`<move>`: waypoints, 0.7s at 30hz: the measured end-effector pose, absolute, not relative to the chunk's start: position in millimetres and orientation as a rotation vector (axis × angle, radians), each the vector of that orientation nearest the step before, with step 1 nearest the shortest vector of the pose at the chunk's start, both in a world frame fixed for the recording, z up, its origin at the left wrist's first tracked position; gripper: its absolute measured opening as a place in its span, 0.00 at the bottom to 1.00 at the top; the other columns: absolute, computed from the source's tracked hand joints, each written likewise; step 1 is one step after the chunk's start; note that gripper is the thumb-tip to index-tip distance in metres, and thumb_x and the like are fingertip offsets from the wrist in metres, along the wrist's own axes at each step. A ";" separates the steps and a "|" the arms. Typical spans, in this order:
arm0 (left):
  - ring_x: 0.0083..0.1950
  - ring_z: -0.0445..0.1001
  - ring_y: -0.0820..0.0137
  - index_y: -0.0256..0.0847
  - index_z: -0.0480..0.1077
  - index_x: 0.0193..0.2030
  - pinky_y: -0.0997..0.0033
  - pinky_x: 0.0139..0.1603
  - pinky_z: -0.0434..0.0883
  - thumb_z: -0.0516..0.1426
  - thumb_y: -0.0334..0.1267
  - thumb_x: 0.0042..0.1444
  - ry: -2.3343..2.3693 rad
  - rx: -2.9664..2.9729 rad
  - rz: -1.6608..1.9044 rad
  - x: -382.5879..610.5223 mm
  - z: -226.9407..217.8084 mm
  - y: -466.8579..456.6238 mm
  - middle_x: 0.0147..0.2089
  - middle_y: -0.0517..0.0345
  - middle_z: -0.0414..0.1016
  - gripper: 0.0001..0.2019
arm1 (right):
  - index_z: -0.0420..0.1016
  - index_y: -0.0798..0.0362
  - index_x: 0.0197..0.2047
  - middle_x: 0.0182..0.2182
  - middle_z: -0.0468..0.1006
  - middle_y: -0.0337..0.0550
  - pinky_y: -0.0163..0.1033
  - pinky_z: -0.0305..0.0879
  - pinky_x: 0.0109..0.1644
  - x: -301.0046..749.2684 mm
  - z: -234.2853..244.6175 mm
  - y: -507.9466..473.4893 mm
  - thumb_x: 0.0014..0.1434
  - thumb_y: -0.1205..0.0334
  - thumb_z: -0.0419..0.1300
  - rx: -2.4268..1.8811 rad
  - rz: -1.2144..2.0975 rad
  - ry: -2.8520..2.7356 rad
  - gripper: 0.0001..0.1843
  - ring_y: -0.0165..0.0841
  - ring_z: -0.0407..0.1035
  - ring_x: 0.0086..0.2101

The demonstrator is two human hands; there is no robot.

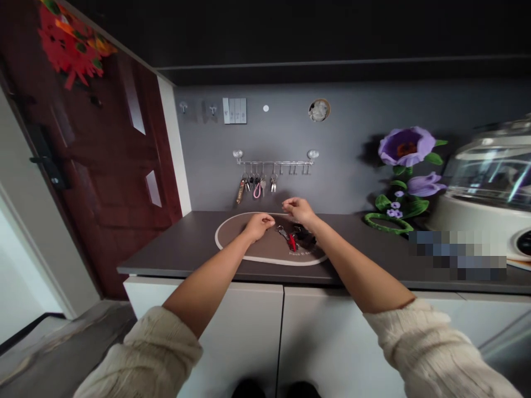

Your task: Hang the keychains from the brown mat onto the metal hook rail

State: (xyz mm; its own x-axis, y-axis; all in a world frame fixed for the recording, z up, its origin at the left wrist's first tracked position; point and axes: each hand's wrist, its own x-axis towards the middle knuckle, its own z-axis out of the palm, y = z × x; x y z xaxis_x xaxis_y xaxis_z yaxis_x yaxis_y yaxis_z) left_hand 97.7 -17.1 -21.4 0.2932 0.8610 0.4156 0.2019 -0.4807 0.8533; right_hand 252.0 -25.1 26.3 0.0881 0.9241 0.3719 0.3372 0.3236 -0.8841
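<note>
My left hand (259,225) is just above the brown mat (232,237), its thumb and fingers pinched together. Whatever may be between them is too small to make out. My right hand (300,210) hovers over the mat's far side, its fingers also closed in a pinch, their contents hidden. Between and below the hands lie loose keys (283,232), a red item (292,242) and some black items (306,235), partly covered by my right forearm. Behind, several keys (263,187) and a pink loop (257,189) hang on the wall-mounted hook rail (276,163).
A purple flower ornament (406,148) and a white appliance with a clear cover (485,188) stand at the right of the dark countertop (431,271). A dark cabinet (332,38) overhangs the counter. A reddish-brown door (112,188) is at the left.
</note>
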 end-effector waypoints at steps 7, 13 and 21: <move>0.29 0.65 0.74 0.34 0.71 0.30 0.72 0.35 0.62 0.56 0.35 0.43 0.965 2.054 1.080 96.8 -20.5 -19.6 0.27 0.58 0.71 0.07 | 0.72 0.55 0.31 0.28 0.75 0.41 0.32 0.59 0.36 262.7 2.3 -31.6 0.49 0.67 0.55 -1.456 0.105 -1.921 0.07 0.28 0.66 0.29; 0.29 0.66 0.73 0.34 0.72 0.31 0.72 0.34 0.61 0.57 0.36 0.43 1.004 2.270 0.984 97.8 -22.6 -17.1 0.28 0.56 0.73 0.09 | 0.74 0.55 0.33 0.33 0.76 0.44 0.31 0.58 0.37 261.5 0.1 -32.9 0.51 0.69 0.53 -1.526 -0.057 -2.100 0.09 0.30 0.67 0.33; 0.31 0.67 0.72 0.34 0.72 0.29 0.72 0.36 0.62 0.55 0.36 0.45 1.030 2.297 0.983 96.7 -20.2 -18.4 0.30 0.56 0.74 0.08 | 0.75 0.54 0.34 0.34 0.76 0.44 0.30 0.57 0.38 258.5 3.0 -36.4 0.50 0.69 0.54 -1.571 -0.111 -2.205 0.10 0.30 0.68 0.35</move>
